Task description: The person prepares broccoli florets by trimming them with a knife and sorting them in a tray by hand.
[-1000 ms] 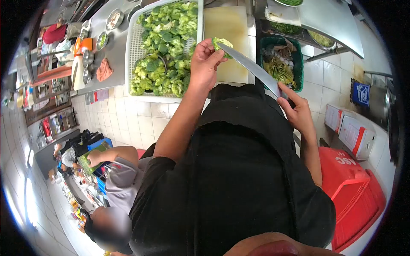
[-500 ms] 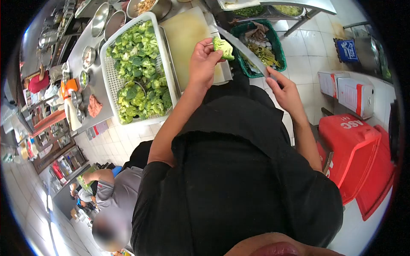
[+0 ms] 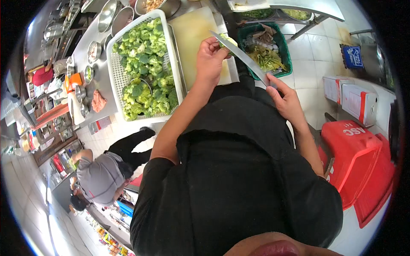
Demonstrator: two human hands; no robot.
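Note:
Pinched in the fingers of my left hand (image 3: pixel 212 59) is a piece of broccoli (image 3: pixel 229 39), held up over the near end of the cutting board. My right hand (image 3: pixel 283 97) grips a large kitchen knife (image 3: pixel 249 61) by its handle. The knife's blade lies across the broccoli, its tip close to my left fingers and hiding part of the piece. A yellowed cutting board (image 3: pixel 193 36) lies beyond my left hand. To its left stands a white perforated basket (image 3: pixel 114 70) filled with cut broccoli florets (image 3: pixel 145 47), a metal rim showing among them.
A green basket (image 3: pixel 287 47) holding trimmings stands on the tiled floor beyond the knife. Metal bowls (image 3: pixel 95 52) and an orange-pink cloth (image 3: pixel 98 101) lie on the steel counter at left. Red bins (image 3: pixel 350 149) are at my right. A person in grey (image 3: pixel 100 177) stands behind at left.
The knife blade has moved from beside the broccoli to across it. My view has shifted slightly. The person in grey has moved further away and bends over a counter.

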